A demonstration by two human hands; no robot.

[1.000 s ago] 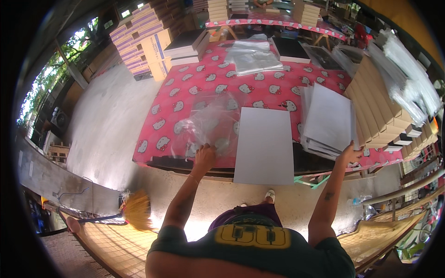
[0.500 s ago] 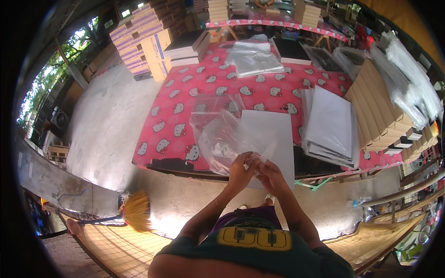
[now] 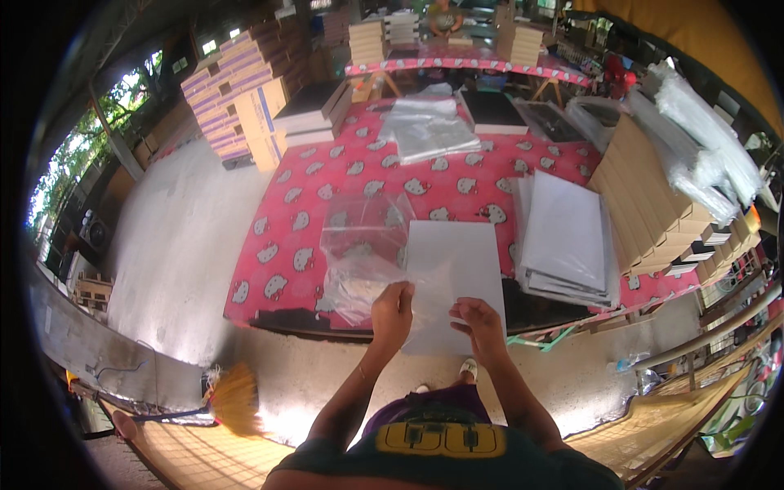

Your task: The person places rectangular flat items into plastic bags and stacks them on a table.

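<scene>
A clear plastic bag [image 3: 359, 237] lies loosely spread on the pink patterned table cover. Its crumpled lower part reaches my left hand [image 3: 393, 312], whose fingers are closed on its edge. To the right of the bag is a flat white sheet or board [image 3: 454, 261], its near end jutting past the table edge. My right hand [image 3: 480, 321] hovers over the right side of this white piece, fingers bent and apart, with nothing visible in them.
On the right lies a pile of white sheets in clear sleeves [image 3: 565, 237], beside stacked brown cartons [image 3: 649, 196] topped with plastic rolls [image 3: 702, 135]. Folded clear bags [image 3: 430, 135] and black-topped boxes [image 3: 494, 114] lie farther back. A broom [image 3: 234, 400] is at the lower left.
My hands were together at the crumpled plastic and have come apart, the left staying with the bag and the right moving away. The whole view has shifted slightly.
</scene>
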